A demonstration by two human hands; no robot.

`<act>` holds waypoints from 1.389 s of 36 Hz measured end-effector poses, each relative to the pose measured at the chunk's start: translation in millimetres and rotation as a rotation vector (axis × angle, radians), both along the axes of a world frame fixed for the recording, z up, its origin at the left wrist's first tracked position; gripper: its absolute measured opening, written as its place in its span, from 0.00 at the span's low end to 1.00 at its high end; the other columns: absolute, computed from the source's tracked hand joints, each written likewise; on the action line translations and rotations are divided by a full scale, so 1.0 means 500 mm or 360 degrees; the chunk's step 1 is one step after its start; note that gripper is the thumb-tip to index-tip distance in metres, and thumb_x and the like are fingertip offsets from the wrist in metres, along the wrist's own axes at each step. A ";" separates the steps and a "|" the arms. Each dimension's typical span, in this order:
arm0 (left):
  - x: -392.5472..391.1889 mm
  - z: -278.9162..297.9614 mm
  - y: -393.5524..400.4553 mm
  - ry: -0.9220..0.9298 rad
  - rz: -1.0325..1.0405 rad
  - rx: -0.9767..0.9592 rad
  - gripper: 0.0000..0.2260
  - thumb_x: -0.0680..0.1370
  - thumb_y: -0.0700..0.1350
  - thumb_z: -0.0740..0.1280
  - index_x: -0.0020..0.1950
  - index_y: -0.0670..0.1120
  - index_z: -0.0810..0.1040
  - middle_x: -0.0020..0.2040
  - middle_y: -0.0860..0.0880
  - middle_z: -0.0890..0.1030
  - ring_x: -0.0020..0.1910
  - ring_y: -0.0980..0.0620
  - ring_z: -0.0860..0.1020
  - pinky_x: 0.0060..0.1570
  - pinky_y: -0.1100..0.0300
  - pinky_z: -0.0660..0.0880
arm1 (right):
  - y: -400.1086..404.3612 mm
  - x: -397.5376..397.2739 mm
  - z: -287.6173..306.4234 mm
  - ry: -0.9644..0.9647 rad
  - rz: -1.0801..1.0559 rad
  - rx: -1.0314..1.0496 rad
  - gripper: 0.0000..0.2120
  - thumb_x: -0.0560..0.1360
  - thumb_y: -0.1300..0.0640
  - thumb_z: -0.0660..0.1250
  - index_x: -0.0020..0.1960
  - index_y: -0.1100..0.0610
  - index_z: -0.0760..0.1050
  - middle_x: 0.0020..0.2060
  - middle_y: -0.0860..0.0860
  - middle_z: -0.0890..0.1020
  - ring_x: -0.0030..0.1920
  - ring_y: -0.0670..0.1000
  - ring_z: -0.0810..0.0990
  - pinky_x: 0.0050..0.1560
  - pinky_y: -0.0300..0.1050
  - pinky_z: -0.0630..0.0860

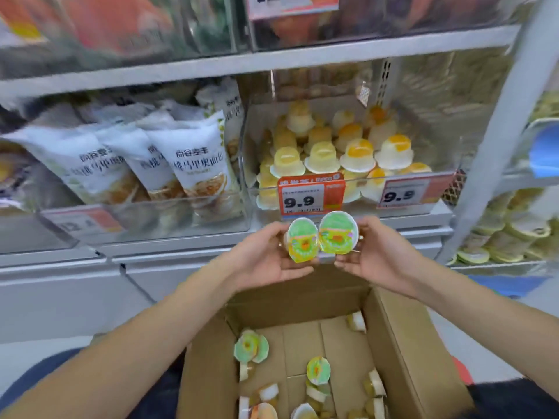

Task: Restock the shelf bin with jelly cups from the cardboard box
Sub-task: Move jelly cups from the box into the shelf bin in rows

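My left hand (266,255) grips a jelly cup (302,240) with its green foil lid facing me. My right hand (378,252) grips a second jelly cup (338,232) beside it, and the two lids touch. Both cups are held just below the front of the clear shelf bin (447,167), which holds several upturned yellow and orange jelly cups (322,157). Below my arms the open cardboard box (402,343) has several loose jelly cups (318,370) scattered on its bottom.
Red price tags reading 9.9 (311,196) hang on the bin's front edge. White bread bags (193,158) fill the bin to the left. A grey shelf upright (496,140) stands at the right, with more stacked cups (511,234) beyond it.
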State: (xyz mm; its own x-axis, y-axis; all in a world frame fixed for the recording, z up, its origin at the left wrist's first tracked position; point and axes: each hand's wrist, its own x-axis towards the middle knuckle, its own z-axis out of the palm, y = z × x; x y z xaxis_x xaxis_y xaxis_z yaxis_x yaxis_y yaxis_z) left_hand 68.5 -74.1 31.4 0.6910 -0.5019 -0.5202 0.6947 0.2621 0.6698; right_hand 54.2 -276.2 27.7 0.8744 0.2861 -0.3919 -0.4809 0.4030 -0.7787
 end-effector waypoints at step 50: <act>-0.031 0.109 -0.021 -0.0559 0.0286 0.0387 0.22 0.64 0.51 0.75 0.55 0.47 0.76 0.57 0.48 0.79 0.56 0.50 0.78 0.54 0.45 0.78 | 0.012 0.048 0.144 -0.1398 0.0111 -0.1410 0.25 0.65 0.47 0.75 0.60 0.43 0.74 0.54 0.38 0.77 0.54 0.39 0.76 0.52 0.33 0.72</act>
